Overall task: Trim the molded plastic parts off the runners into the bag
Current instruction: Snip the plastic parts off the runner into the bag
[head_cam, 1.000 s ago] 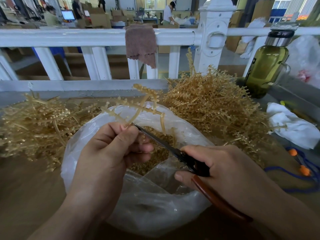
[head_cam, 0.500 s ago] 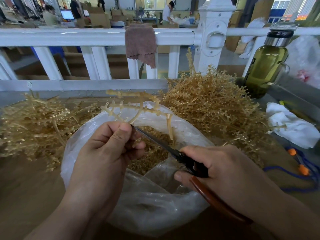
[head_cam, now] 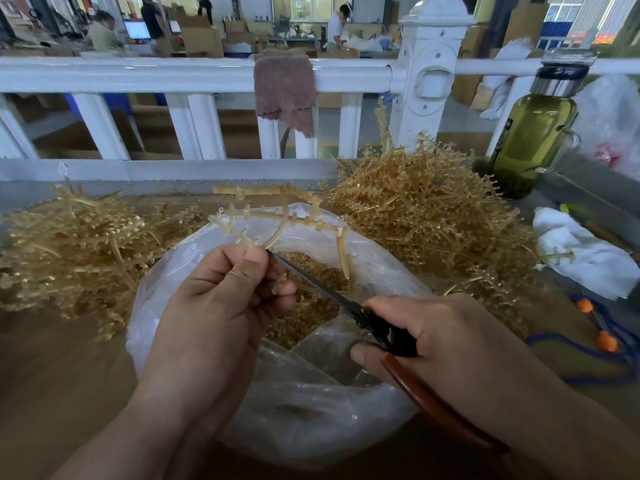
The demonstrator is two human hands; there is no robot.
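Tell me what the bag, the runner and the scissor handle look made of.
Bag: thin clear plastic film; it wrinkles, shines, and shows the cut parts through. Runner: stiff translucent amber plastic, slightly glossy. Scissor handle: smooth reddish-brown coating, plastic or rubber, cannot tell which.

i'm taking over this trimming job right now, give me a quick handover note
Left hand pinches a runner above the bag, fingers curled round its lower end.
Right hand grips the scissors, tip at the runner beside the left thumb.
Done: trimmed parts heaped in the bag, which sits open between the hands.
Left: the held runner has parts on it; the right heap bristles with parts; the left heap I cannot judge.
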